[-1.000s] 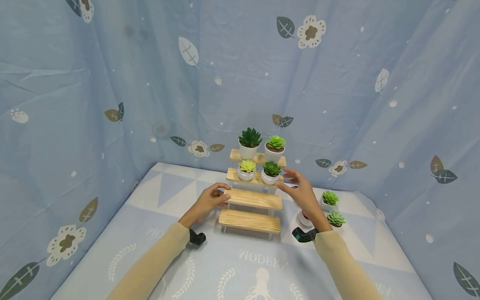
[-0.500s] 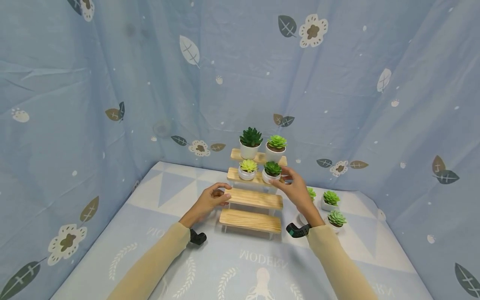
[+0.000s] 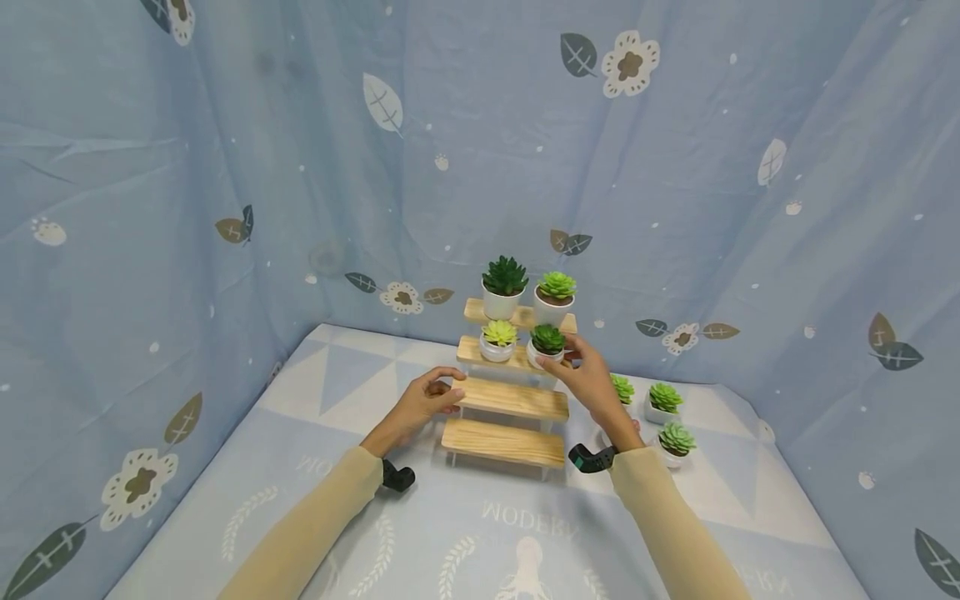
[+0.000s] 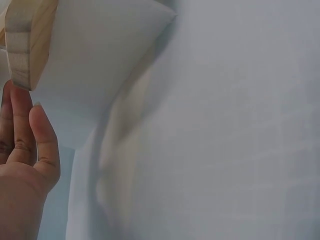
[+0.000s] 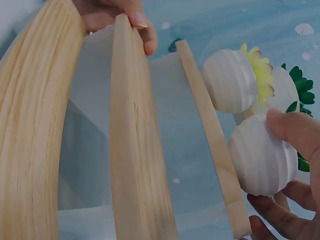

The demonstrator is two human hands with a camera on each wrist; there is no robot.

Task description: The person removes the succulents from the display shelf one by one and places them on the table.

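A four-step wooden plant stand (image 3: 517, 398) stands on the table. My left hand (image 3: 420, 404) holds the left end of its second-lowest step, thumb and fingers at the edge; the left wrist view shows fingertips against the wooden end. On the step above, my right hand (image 3: 587, 382) grips a small dark green succulent (image 3: 547, 339) by its rounded white pot (image 5: 262, 155), thumb on one side and fingers on the other. Just left of it sits a yellow succulent (image 3: 498, 335) in a similar pot. The lower two steps are bare.
The top step carries a tall dark green succulent (image 3: 505, 282) and a bright green one (image 3: 555, 296). Right of the stand, several more potted succulents (image 3: 663, 402) stand on the table, partly behind my right wrist. A patterned blue curtain (image 3: 465, 167) hangs close behind.
My right hand has moved left and closed its fingers round the dark green succulent's pot, uncovering more plants at the right. The left hand stays at the step's end.
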